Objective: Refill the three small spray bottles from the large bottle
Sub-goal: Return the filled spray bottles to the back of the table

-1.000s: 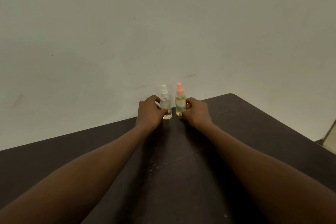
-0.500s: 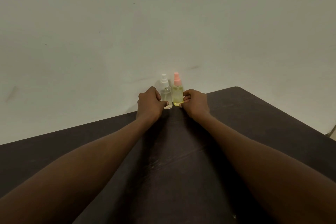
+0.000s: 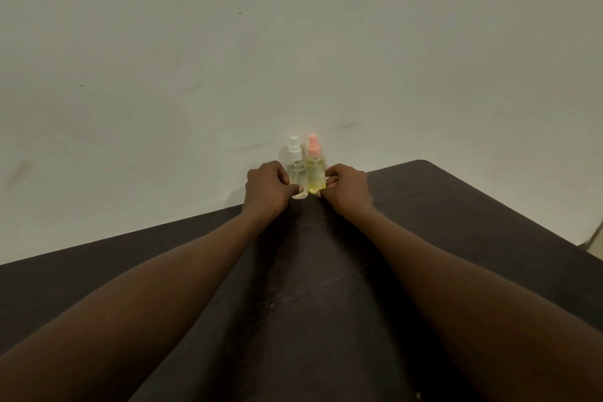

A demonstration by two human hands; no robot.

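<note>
Item: two small spray bottles, upright, touching side by side at the far edge of the worktop (image 3: 456,206), close to the wall (image 3: 293,42).

- Clear bottle (image 3: 296,173), white spray top, on the left; contents look colourless, level hard to tell.
- Yellow bottle (image 3: 316,173), pink spray top, on the right; yellow liquid fills most of the body.
- Left hand (image 3: 266,189): fingers curled round the clear bottle, thumb near its base, holding it.
- Right hand (image 3: 347,188): fingers curled against the yellow bottle's side, holding it.
- Not in view: a third small bottle; the large bottle.

Step in hand, as judged: setting or gathering the small bottles in a row. Both spray tops are on, so no pouring is under way.

Next move calls for: letting go without tipping either bottle, finding the large bottle and the third small one, then unscrewing a spray top while one hand steadies the body.
</note>
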